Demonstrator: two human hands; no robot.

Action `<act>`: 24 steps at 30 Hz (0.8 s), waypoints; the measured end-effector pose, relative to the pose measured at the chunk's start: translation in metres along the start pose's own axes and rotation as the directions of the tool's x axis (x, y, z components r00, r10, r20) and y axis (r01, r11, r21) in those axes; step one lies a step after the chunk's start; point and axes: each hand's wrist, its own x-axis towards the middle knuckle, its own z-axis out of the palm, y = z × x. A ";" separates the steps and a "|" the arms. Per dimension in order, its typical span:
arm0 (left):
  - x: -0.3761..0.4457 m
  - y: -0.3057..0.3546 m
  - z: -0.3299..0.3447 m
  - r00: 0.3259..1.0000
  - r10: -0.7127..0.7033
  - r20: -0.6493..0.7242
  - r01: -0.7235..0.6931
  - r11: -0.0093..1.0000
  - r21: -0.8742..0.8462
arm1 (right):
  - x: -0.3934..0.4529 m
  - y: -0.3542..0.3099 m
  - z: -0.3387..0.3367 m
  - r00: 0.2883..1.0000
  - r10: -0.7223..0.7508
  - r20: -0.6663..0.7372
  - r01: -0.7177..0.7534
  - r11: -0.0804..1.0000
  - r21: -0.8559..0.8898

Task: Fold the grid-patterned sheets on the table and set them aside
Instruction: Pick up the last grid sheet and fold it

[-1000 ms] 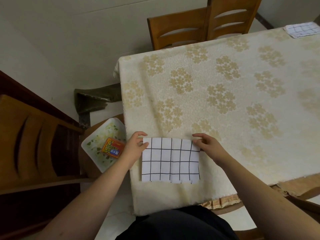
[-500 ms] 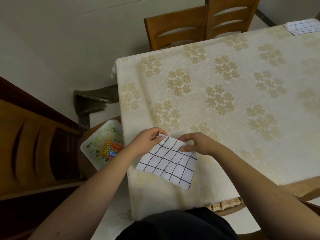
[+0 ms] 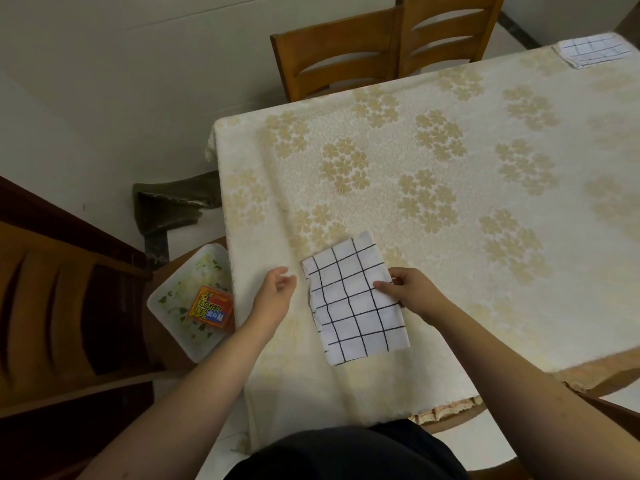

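Sheet (image 3: 355, 301), white with a black grid, lies folded and flat on the table (image 3: 467, 209) near its front edge, turned at a slant so that one short end points away toward the upper right. The right hand (image 3: 412, 294) rests on the sheet's right edge about midway along it, its fingers (image 3: 382, 286) curled and pinching the cloth there. The left hand (image 3: 275, 294) is just beside the sheet's left edge, apart from it, palm turned inward, its fingers loosely bent and holding nothing. A cream cloth (image 3: 311, 150) with gold flowers covers the table and hangs over the near and left sides. At the far right corner of the table lies a second grid sheet (image 3: 594, 50), folded, well apart from the first. Two wooden chairs (image 3: 363, 50) stand at the far side of the table. To the left of the table, lower down, a white tray (image 3: 173, 289) with green specks sits on a wooden surface, and an orange packet (image 3: 210, 305) lies in it. Another wooden chair (image 3: 45, 306) stands at the far left.
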 end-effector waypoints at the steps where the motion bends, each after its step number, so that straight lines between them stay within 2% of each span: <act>1: 0.002 -0.008 0.007 0.997 -0.056 0.046 0.055 0.998 0.017 | -0.001 0.006 -0.002 0.998 0.052 -0.022 -0.050 0.995 0.090; 3: 0.000 -0.019 0.022 0.982 -0.139 0.127 0.127 0.987 0.103 | -0.003 0.018 -0.003 0.985 0.168 -0.047 -0.154 0.962 0.228; 4: 0.000 -0.023 0.029 0.981 -0.143 0.134 0.118 0.977 0.175 | -0.004 0.025 -0.004 0.974 0.218 -0.053 -0.197 0.945 0.260; 7: 0.000 -0.023 0.044 0.996 -0.051 0.079 0.017 0.926 0.376 | -0.011 0.045 -0.007 0.952 0.305 -0.043 -0.282 0.920 0.273; 10: 0.001 -0.018 0.055 0.996 0.004 0.091 -0.045 0.893 0.448 | -0.020 0.058 -0.010 0.940 0.338 -0.039 -0.310 0.898 0.311; 16: 0.002 -0.011 0.067 0.991 0.059 0.119 -0.108 0.877 0.468 | -0.030 0.066 -0.010 0.940 0.332 -0.074 -0.284 0.885 0.369; 20: 0.004 -0.011 0.069 0.989 0.059 0.137 -0.115 0.885 0.450 | -0.033 0.070 -0.004 0.958 0.277 -0.070 -0.224 0.881 0.418; 24: 0.007 -0.014 0.067 0.990 0.082 0.114 -0.118 0.926 0.358 | -0.035 0.076 -0.001 0.973 0.215 -0.081 -0.173 0.917 0.359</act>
